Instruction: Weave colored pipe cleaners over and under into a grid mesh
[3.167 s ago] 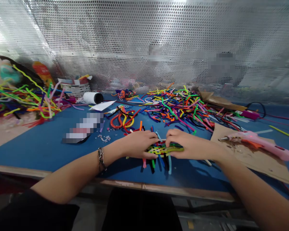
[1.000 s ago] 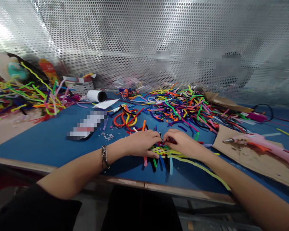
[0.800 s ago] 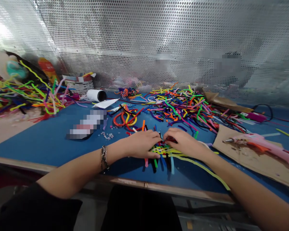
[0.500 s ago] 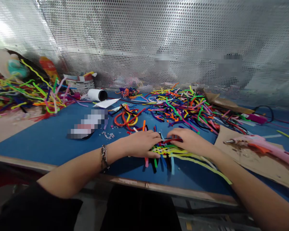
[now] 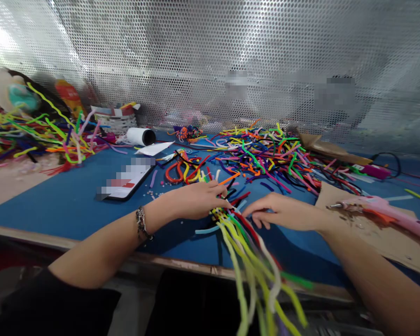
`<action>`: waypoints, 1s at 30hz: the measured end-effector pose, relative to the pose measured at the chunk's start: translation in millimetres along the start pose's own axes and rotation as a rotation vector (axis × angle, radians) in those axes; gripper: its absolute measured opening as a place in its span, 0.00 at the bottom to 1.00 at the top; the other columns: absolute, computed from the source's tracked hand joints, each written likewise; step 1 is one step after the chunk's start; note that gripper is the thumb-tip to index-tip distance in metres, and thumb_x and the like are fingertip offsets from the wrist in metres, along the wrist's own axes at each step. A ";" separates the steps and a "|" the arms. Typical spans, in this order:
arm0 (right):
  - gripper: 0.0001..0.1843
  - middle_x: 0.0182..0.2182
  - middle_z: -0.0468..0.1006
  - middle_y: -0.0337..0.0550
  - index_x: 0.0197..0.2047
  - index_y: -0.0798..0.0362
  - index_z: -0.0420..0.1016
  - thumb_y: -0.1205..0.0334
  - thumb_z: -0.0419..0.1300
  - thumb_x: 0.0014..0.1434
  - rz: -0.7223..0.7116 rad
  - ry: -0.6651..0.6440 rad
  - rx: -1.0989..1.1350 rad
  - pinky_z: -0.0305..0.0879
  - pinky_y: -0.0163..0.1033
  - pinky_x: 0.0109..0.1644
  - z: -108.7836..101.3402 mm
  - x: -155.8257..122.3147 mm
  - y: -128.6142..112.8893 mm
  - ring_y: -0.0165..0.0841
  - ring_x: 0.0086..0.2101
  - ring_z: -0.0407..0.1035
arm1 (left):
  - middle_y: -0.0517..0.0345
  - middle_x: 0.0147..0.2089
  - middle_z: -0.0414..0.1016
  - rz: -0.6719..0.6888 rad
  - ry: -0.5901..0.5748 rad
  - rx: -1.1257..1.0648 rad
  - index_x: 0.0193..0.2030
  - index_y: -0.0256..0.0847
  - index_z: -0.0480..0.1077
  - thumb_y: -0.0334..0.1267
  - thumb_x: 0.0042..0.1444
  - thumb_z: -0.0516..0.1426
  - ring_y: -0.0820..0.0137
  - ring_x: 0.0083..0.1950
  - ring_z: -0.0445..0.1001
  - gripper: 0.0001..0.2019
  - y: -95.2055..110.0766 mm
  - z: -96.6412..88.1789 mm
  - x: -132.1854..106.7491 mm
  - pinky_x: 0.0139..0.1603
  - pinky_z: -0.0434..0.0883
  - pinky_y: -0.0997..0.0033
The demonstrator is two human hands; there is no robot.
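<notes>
A woven piece of coloured pipe cleaners (image 5: 217, 214) lies near the table's front edge, with a tight weave under my left hand. Its long yellow, white, red and green ends (image 5: 247, 261) hang forward over the edge, slightly blurred. My left hand (image 5: 201, 199) is closed on the woven part, fingers bent over its top, covering much of it. Just right of the weave is my right hand (image 5: 275, 212), fingers apart and loosely curved beside the red strand, holding nothing that I can see. Short ends in orange, red and light blue stick out around the weave.
A heap of loose pipe cleaners (image 5: 266, 154) lies behind my hands, another (image 5: 38, 135) at the far left. A phone (image 5: 128, 179) and a white roll (image 5: 140, 136) are left. Right, a pink glue gun (image 5: 385, 212) rests on cardboard (image 5: 364, 238). A perforated metal wall stands behind.
The woven piece has turned, so its long ends swing from pointing right to hanging toward me over the edge. My right hand has come off it and moved slightly right.
</notes>
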State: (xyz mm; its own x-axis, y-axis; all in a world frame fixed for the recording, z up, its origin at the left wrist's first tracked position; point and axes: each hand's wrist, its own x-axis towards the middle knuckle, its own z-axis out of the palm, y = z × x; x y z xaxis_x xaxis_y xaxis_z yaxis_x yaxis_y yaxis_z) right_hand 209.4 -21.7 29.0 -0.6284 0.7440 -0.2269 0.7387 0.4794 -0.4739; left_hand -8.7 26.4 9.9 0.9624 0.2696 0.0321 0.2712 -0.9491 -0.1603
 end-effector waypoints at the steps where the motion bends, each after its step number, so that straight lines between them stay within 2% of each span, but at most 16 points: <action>1: 0.15 0.27 0.74 0.39 0.40 0.55 0.73 0.70 0.46 0.56 -0.027 0.001 -0.007 0.62 0.33 0.33 0.8 0.6 0.7 0.28 0.27 0.67 | 0.51 0.52 0.64 -0.002 -0.005 -0.017 0.54 0.43 0.63 0.21 0.53 0.47 0.65 0.52 0.65 0.23 -1.2 1.1 -0.1 0.50 0.63 0.70; 5: 0.12 0.38 0.72 0.45 0.40 0.55 0.72 0.70 0.50 0.56 -0.154 0.141 -0.155 0.60 0.38 0.45 7.3 7.1 10.0 0.32 0.39 0.65 | 0.54 0.51 0.65 0.002 -0.024 -0.082 0.54 0.45 0.62 0.23 0.53 0.47 0.68 0.44 0.70 0.23 -5.3 4.1 1.8 0.41 0.66 0.73; 9: 0.12 0.41 0.67 0.45 0.43 0.54 0.70 0.68 0.53 0.55 -0.245 0.172 -0.197 0.58 0.40 0.49 14.2 14.3 21.4 0.33 0.44 0.61 | 0.54 0.50 0.65 0.021 0.005 -0.149 0.52 0.42 0.63 0.26 0.53 0.49 0.67 0.47 0.69 0.19 -6.7 5.4 4.9 0.45 0.65 0.73; 14: 0.10 0.40 0.67 0.45 0.41 0.53 0.70 0.67 0.53 0.55 -0.283 0.228 -0.227 0.60 0.39 0.47 19.3 17.9 22.9 0.32 0.43 0.62 | 0.52 0.50 0.66 0.044 0.010 -0.182 0.50 0.40 0.64 0.26 0.53 0.50 0.67 0.49 0.66 0.17 -6.5 4.7 6.9 0.48 0.64 0.72; 23: 0.10 0.33 0.72 0.46 0.37 0.54 0.71 0.64 0.50 0.58 -0.400 0.326 -0.608 0.62 0.40 0.39 23.6 20.3 17.0 0.35 0.35 0.66 | 0.54 0.48 0.65 0.069 -0.023 -0.299 0.45 0.40 0.65 0.25 0.52 0.51 0.69 0.48 0.66 0.14 -6.9 0.8 5.2 0.45 0.65 0.74; 27: 0.09 0.32 0.72 0.47 0.36 0.55 0.71 0.63 0.52 0.56 -0.361 0.315 -0.625 0.62 0.40 0.39 24.6 19.4 14.7 0.35 0.34 0.66 | 0.54 0.50 0.64 0.082 -0.042 -0.305 0.47 0.41 0.65 0.25 0.52 0.51 0.68 0.50 0.65 0.16 -8.5 0.6 4.9 0.48 0.63 0.74; 30: 0.10 0.34 0.73 0.48 0.38 0.56 0.71 0.62 0.53 0.55 -0.330 0.282 -0.540 0.62 0.40 0.40 21.6 17.5 15.2 0.36 0.36 0.67 | 0.54 0.51 0.65 0.090 -0.045 -0.303 0.49 0.42 0.65 0.25 0.52 0.51 0.68 0.51 0.65 0.18 -9.5 -0.5 4.8 0.48 0.63 0.74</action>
State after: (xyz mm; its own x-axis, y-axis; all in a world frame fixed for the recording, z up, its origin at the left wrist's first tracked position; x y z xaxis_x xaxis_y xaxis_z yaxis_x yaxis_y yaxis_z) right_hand 204.4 -11.4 -0.5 -0.8076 0.5773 0.1203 0.5839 0.8114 0.0266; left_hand -6.7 36.7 12.1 0.9830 0.1831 -0.0138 0.1832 -0.9729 0.1408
